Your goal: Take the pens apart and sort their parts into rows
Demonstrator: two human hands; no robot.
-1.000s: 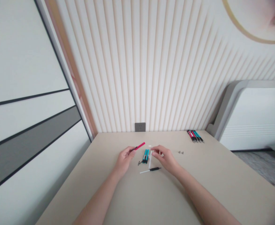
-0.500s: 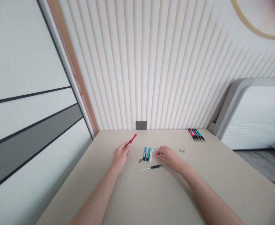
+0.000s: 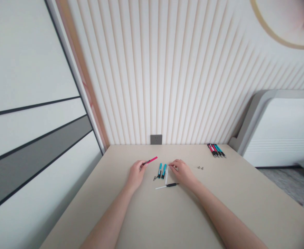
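Pinching a slim pink pen barrel (image 3: 151, 160) between thumb and fingers, the left hand (image 3: 135, 175) sits low over the desk, wrist angled in, with the barrel's dark end at the fingertips and its pink end pointing up and to the right. The right hand (image 3: 182, 172) is curled loosely, palm down, its fingertips (image 3: 173, 165) reaching left to just beside the top of an upright-lying white tube (image 3: 166, 175). Whether they touch it or hold anything small is hidden. The two hands are apart, not touching, with the parts laid out between them.

Two teal pen barrels (image 3: 161, 171) lie side by side just left of the tube, and a few tiny dark parts (image 3: 155, 178) sit left of those. Below, a white rod with a black grip (image 3: 167, 185) lies crosswise. Further right are two small grey screws (image 3: 200, 167), and a bundle of assembled pink, teal and black pens (image 3: 216, 150) lies near the far edge of the beige desk (image 3: 152, 221). Beyond are a wall socket (image 3: 156, 139), a ribbed white wall panel (image 3: 152, 86), a white cabinet (image 3: 278, 133) and grey carpet (image 3: 284, 181).
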